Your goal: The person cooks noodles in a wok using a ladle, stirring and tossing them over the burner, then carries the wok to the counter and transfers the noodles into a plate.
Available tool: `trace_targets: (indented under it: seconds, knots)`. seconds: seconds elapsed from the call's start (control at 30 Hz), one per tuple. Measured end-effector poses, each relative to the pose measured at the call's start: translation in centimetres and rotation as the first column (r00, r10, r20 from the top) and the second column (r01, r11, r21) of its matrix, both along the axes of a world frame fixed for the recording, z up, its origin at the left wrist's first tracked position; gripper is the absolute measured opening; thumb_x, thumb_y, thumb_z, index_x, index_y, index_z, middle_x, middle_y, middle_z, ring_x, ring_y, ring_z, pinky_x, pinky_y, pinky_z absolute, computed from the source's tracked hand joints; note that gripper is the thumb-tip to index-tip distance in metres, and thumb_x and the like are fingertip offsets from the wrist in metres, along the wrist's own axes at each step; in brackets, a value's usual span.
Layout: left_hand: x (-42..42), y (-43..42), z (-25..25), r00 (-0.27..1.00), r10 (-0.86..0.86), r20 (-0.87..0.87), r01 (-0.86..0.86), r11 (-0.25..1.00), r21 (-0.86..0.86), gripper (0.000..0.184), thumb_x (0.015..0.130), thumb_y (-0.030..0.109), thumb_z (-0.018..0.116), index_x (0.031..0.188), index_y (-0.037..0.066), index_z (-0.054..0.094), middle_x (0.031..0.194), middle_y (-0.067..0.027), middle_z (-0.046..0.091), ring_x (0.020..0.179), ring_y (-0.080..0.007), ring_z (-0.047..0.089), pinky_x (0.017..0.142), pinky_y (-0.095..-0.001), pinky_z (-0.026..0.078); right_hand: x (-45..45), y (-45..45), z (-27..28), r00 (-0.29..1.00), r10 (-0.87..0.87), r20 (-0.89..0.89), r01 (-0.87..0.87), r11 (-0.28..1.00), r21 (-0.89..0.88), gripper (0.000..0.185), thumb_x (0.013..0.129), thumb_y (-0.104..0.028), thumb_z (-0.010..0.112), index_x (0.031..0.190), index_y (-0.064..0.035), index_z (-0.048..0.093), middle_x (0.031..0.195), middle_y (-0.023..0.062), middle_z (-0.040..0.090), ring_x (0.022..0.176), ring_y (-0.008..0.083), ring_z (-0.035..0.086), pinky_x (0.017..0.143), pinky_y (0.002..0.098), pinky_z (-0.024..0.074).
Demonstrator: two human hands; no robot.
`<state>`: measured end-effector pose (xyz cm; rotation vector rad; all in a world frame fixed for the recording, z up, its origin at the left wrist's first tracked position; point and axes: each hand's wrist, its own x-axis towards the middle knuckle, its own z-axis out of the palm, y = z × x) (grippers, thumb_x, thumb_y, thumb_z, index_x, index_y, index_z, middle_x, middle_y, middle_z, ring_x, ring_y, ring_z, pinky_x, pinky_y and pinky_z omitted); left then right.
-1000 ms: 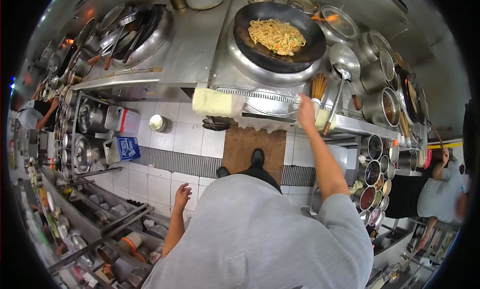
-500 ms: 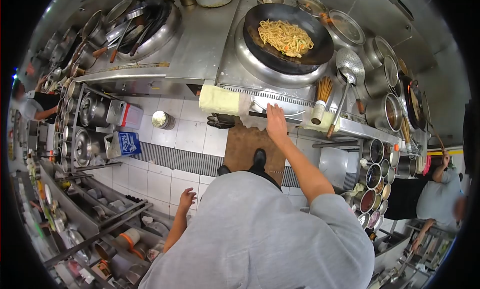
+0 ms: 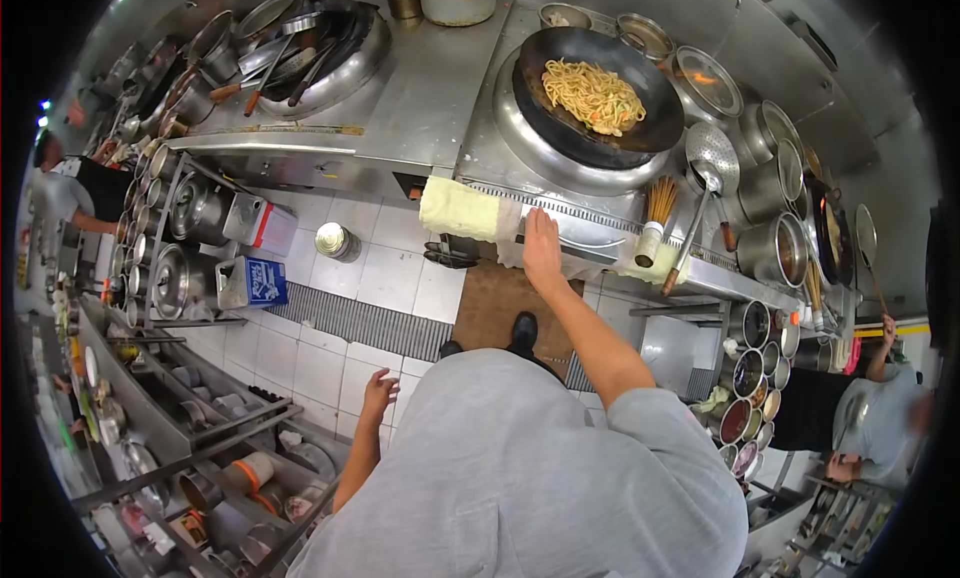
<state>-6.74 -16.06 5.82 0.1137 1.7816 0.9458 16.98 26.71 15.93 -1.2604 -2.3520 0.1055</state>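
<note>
My right hand (image 3: 542,246) reaches to the stove's front edge with its fingers stretched out, beside the folded yellow cloth (image 3: 460,209). Nothing shows in its grasp; whether it touches the edge is unclear. My left hand (image 3: 379,392) hangs over the tiled floor, fingers loosely apart and holding nothing. Noodles (image 3: 594,96) lie in a black wok (image 3: 655,136) on the round metal burner ring (image 3: 520,143). Right of my right hand stands a bamboo brush (image 3: 660,206) by the edge, and a perforated ladle (image 3: 713,150) rests next to it.
Lidded pots (image 3: 775,248) and sauce containers (image 3: 735,393) line the right side, where a co-worker (image 3: 880,418) stands. Another person (image 3: 62,196) is at the far left. A can (image 3: 337,242) stands on the floor. A second wok station (image 3: 340,78) holds tools at upper left.
My right hand has moved left along the stove edge, from beside the brush to near the yellow cloth. The view has shifted, so the stove and wok appear further right and lower.
</note>
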Motion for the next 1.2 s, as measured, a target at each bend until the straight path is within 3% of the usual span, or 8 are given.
trace_targets:
  seconds: [0.23,0.33,0.53,0.77,0.83,0.97,1.1,1.2]
  knots:
    - [0.7,16.2,6.0,0.984,-0.053,0.17,0.002,0.958,0.287,0.045,0.09,0.018,0.055,0.132,0.01,0.044,0.112,-0.0099,0.062,0.096,-0.02,0.063,0.076,-0.0329,0.05,-2.5,5.4,0.2,0.966,0.006,-0.258,-0.124,0.889,-0.442,0.044,0.083,0.001,0.044,0.128,0.0029,0.047,0.127,0.0216,0.052,0.116,0.0386,0.051,0.097,0.043,0.0428]
    - [3.1,24.0,14.1,0.971,-0.221,0.09,0.15,0.859,0.49,0.047,0.096,0.023,0.049,0.14,0.008,0.037,0.128,-0.0134,0.055,0.106,-0.0221,0.06,0.086,-0.0329,0.049,-3.9,1.4,5.8,0.421,-0.564,-0.71,-0.554,0.461,-0.694,0.029,0.093,-0.005,0.043,0.12,-0.0011,0.053,0.113,0.0118,0.061,0.102,0.0234,0.06,0.086,0.035,0.0485]
    - [6.4,31.0,17.8,0.854,-0.192,0.484,-0.131,0.82,0.557,0.04,0.098,0.027,0.049,0.131,0.004,0.047,0.117,-0.0114,0.057,0.1,-0.0216,0.061,0.087,-0.036,0.053,-3.4,-4.1,9.4,0.525,-0.52,-0.673,-0.644,0.274,-0.714,0.021,0.094,-0.008,0.049,0.113,-0.0035,0.057,0.102,0.0068,0.064,0.086,0.013,0.06,0.074,0.0269,0.0474]
    - [9.5,31.2,17.4,0.994,0.094,-0.058,-0.024,0.7,0.713,0.024,0.089,0.005,0.061,0.113,-0.002,0.059,0.098,-0.0103,0.064,0.09,-0.0187,0.063,0.077,-0.0292,0.053,-3.1,-8.0,9.0,0.484,-0.519,-0.705,-0.438,0.554,-0.708,0.021,0.095,-0.013,0.054,0.114,-0.0033,0.057,0.102,0.0062,0.063,0.088,0.0119,0.061,0.072,0.0279,0.0507]
    - [10.0,30.2,20.2,0.613,0.087,-0.785,0.616,0.569,0.545,0.028,0.085,0.002,0.062,0.112,-0.002,0.06,0.104,-0.014,0.065,0.09,-0.029,0.064,0.077,-0.0342,0.053,-2.7,-8.8,10.7,0.2,-0.727,-0.657,-0.738,0.329,-0.589,0.028,0.099,-0.024,0.05,0.117,-0.0034,0.053,0.107,0.0069,0.061,0.095,0.0135,0.059,0.078,0.0299,0.0506]
    - [11.2,29.1,20.6,0.12,0.03,-0.992,0.931,0.343,0.123,0.031,0.086,0.012,0.06,0.116,0.003,0.062,0.118,-0.0151,0.061,0.123,-0.0332,0.049,0.103,-0.0459,0.038,-1.4,-6.9,7.8,0.192,-0.917,-0.35,-0.835,0.034,-0.549,0.029,0.101,-0.03,0.045,0.114,-0.0055,0.052,0.114,0.0063,0.058,0.103,0.0179,0.056,0.086,0.0331,0.0482]
    - [11.0,27.4,20.3,0.066,-0.07,-0.995,0.961,0.271,0.045,0.032,0.085,0.015,0.064,0.115,0.006,0.063,0.128,-0.0117,0.056,0.13,-0.0317,0.042,0.106,-0.0453,0.034,1.7,-2.6,3.0,0.158,-0.885,-0.438,-0.681,0.224,-0.697,0.026,0.098,-0.02,0.048,0.119,-0.0039,0.05,0.107,0.0129,0.061,0.096,0.022,0.059,0.083,0.0358,0.0505]
    - [9.4,25.3,18.5,0.251,-0.131,-0.959,0.887,0.428,0.174,0.031,0.083,0.012,0.065,0.114,0.007,0.064,0.128,-0.0111,0.057,0.128,-0.0323,0.043,0.106,-0.0426,0.036,5.9,0.2,3.6,0.734,-0.368,-0.571,0.093,0.887,-0.453,0.023,0.093,-0.007,0.047,0.115,-0.0021,0.055,0.102,0.018,0.062,0.094,0.0298,0.06,0.082,0.0433,0.0494]
